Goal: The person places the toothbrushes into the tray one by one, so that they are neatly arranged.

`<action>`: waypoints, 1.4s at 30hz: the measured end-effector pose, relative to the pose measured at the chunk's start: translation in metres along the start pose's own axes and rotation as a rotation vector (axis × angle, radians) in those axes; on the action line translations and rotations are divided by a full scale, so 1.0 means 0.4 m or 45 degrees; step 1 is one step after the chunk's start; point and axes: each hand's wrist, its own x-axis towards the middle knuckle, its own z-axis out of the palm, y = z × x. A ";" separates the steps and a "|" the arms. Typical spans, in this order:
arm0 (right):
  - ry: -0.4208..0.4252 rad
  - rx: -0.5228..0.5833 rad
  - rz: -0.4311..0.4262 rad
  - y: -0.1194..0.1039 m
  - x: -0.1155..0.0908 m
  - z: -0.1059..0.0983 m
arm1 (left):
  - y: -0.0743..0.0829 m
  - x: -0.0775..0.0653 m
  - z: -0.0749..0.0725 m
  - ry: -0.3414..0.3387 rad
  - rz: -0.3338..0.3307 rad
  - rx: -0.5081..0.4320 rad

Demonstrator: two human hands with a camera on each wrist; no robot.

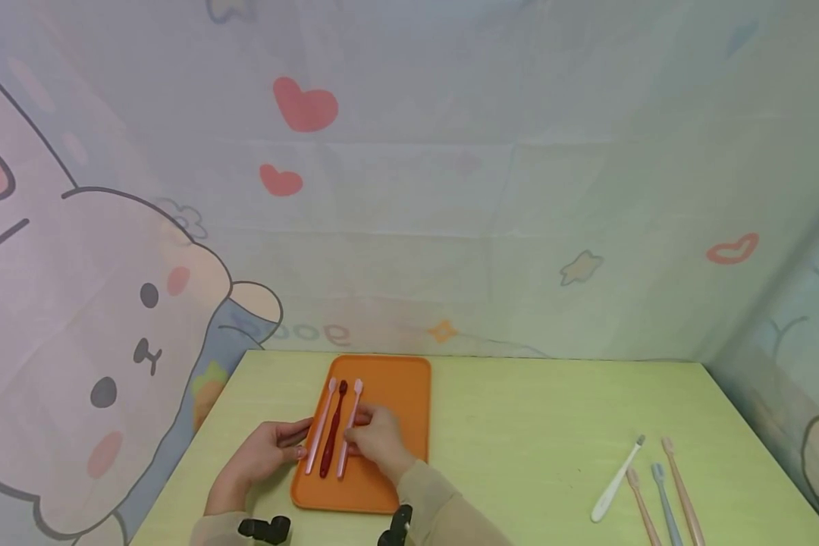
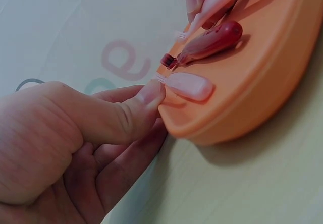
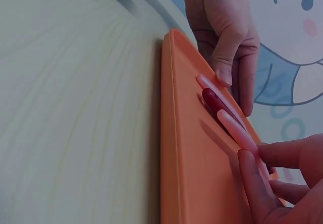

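An orange tray (image 1: 403,387) lies on the table with three toothbrushes side by side along its left part. The leftmost is a pink toothbrush (image 1: 318,436); beside it is a dark red toothbrush (image 1: 332,436). My right hand (image 1: 384,441) pinches another pink toothbrush (image 1: 343,459) between thumb and fingers, just right of the red one, its head pointing away from me. At the tray's left edge, my left hand (image 1: 262,455) grips the rim, its thumb (image 2: 149,95) on top and the other fingers lower, partly hidden by the tray in the left wrist view.
On the table's right side lie a white toothbrush (image 1: 614,485), a short peach toothbrush (image 1: 641,504), a blue toothbrush (image 1: 666,504) and a longer peach toothbrush (image 1: 684,493). A printed cloth (image 1: 491,189) hangs behind the pale yellow table (image 1: 519,432).
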 end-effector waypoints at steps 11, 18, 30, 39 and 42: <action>0.056 -0.074 -0.002 -0.018 -0.008 0.016 | 0.003 -0.002 -0.003 0.013 -0.012 0.024; 0.110 -0.206 -0.031 -0.012 -0.003 0.027 | 0.005 -0.002 -0.001 0.017 -0.015 0.039; 0.130 -0.275 -0.014 -0.012 -0.001 0.033 | 0.011 -0.003 0.002 0.022 -0.009 0.075; 0.104 -0.265 0.009 -0.010 0.004 0.032 | 0.007 -0.002 0.002 0.021 -0.026 0.048; 0.096 -0.260 0.012 -0.008 0.008 0.031 | 0.005 -0.002 0.001 0.021 -0.018 0.061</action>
